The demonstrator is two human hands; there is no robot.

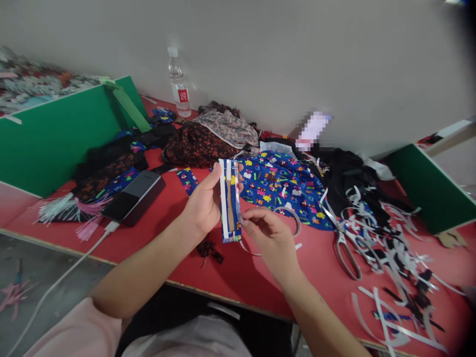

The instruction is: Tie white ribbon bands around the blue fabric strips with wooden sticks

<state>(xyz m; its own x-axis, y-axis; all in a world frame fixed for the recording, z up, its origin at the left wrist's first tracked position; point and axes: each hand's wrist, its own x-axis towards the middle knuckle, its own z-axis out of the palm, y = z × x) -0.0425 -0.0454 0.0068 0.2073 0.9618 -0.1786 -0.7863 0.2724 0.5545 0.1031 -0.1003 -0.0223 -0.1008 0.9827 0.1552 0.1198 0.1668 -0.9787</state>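
My left hand [204, 204] grips a narrow cardboard piece wrapped in blue printed fabric [230, 208], thumb on the near face and fingers behind it. White strips run lengthwise on the piece, and bare brown card shows down its middle. Pinched at its lower right edge are the fingertips of my right hand [269, 238]; the exact contact is partly hidden. A roll of white tape [293, 218] lies just beyond the right hand. Behind both hands spreads blue cartoon-print fabric [277, 181].
Scissors [344, 243] rest at right, beside scattered white and black scraps [394, 267]. A power bank [136, 196] with a white cable [63, 272] sits at left. Dark floral cloth [201, 144], a water bottle [179, 84] and green partitions [67, 134] line the red table [260, 292].
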